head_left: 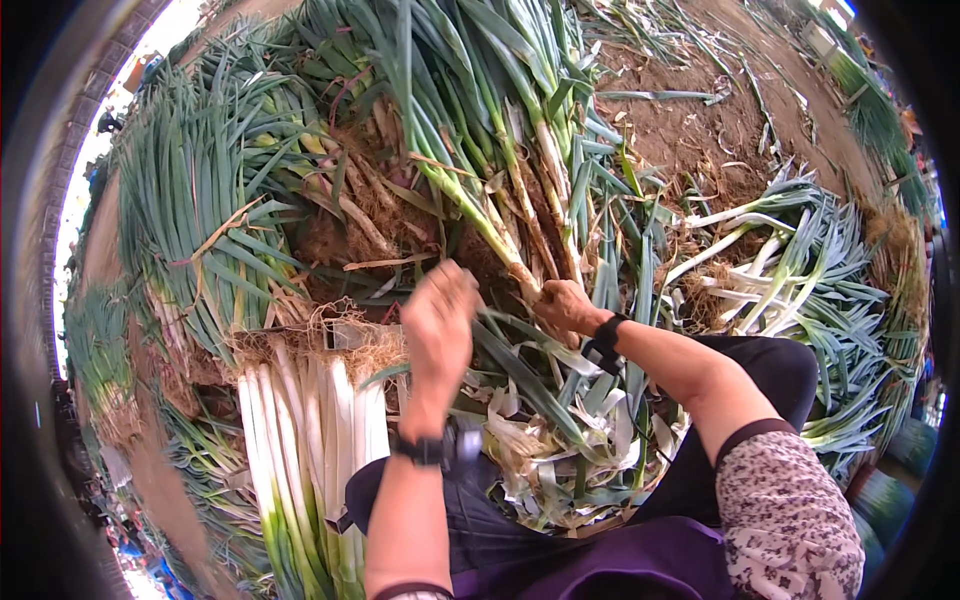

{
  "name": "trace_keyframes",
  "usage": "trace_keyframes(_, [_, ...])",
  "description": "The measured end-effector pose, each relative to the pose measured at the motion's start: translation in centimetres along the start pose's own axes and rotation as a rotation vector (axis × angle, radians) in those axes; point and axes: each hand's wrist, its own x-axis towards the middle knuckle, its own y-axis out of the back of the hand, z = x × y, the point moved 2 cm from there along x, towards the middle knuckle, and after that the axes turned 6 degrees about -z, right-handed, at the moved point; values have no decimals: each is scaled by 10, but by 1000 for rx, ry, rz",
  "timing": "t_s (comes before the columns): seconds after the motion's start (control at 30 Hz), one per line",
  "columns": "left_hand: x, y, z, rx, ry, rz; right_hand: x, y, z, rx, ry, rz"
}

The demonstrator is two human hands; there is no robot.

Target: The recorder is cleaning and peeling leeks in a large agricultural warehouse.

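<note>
Near the middle, my right hand (566,308) is closed round the root end of a long green onion (468,205) with dry outer skin. That stalk slants up and left into a big pile of untrimmed green onions (500,60). My left hand (440,315) is raised a little to the left of the right one, apart from that stalk. Motion smears its fingers, so what they hold, if anything, does not show. Under my hands lie peeled skins and torn leaves (545,440). Both wrists wear dark bands.
Cleaned white-stemmed green onions (330,420) lie at lower left, roots toward the middle. More cleaned ones (790,255) are heaped on the right. At far left stands a leafy green onion pile (190,190). Bare brown soil (680,130) shows at upper right, with scattered leaves.
</note>
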Motion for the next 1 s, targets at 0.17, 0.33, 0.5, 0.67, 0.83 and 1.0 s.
trace_keyframes(0.17, [86,31,-41,-386,-115,270,-90,27,-61,106,153,126])
trace_keyframes(0.33, [69,-10,-87,-555,361,261,-206,7,-73,283,-2,220])
trace_keyframes(0.5, [46,-2,-143,-809,426,-15,-286,-20,-115,426,17,28])
trace_keyframes(0.67, [18,-37,-72,-894,332,-137,-233,6,-84,501,72,-156])
trace_keyframes(0.83, [3,-35,-30,-761,296,-108,-151,51,-150,657,197,63])
trace_keyframes(1.0, [-7,-19,-12,-476,192,-50,-155,47,-144,645,-49,115])
